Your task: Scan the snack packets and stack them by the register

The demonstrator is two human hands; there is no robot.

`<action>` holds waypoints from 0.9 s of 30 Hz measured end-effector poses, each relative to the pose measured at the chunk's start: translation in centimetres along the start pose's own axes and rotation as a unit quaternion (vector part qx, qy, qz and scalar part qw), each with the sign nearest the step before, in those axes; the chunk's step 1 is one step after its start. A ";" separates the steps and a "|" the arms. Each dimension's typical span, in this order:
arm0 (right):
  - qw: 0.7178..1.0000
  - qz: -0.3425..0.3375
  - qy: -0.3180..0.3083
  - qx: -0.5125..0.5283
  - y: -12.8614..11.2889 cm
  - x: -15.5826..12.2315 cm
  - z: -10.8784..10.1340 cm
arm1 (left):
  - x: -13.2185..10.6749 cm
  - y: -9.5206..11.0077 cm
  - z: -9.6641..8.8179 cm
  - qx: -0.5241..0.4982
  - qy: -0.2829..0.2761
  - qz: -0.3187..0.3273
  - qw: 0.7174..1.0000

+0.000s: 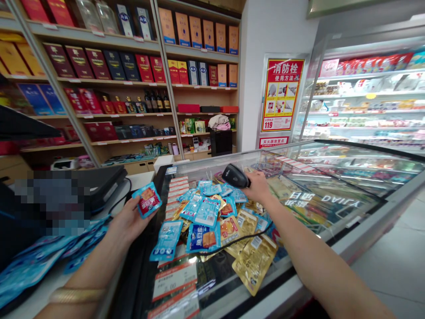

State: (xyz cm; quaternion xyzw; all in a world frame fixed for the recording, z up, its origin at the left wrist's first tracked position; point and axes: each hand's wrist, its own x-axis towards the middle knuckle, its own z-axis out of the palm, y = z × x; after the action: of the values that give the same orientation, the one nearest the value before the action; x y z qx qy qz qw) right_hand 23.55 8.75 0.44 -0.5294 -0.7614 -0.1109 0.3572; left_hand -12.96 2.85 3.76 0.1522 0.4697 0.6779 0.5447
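Note:
My left hand [128,221] holds up a small blue and red snack packet [147,200] over the counter's left edge. My right hand [257,187] grips a black barcode scanner [235,176], its head turned left toward the packet and its cable trailing back across the pile. Between and below the hands, several blue, orange and gold snack packets [212,223] lie heaped on the glass lid of a chest freezer [332,199].
More blue packets [40,261] lie at lower left beside a black till device [99,184]. Shelves of boxed liquor [126,66] fill the back wall. A red fire-hydrant sign [282,95] hangs by an open chilled display [365,102] at right.

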 end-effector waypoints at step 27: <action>0.974 -0.205 -0.031 0.092 -4.6 -0.7 -0.7 | -2.9 -1.5 1.6 0.100 -0.097 -0.073 0.988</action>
State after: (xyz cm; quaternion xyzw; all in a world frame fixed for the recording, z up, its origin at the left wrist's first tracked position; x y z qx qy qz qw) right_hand 19.90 5.96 1.44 -0.3300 -0.8714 -0.0952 0.3504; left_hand -9.86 1.02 4.20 0.2362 0.4898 0.5681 0.6177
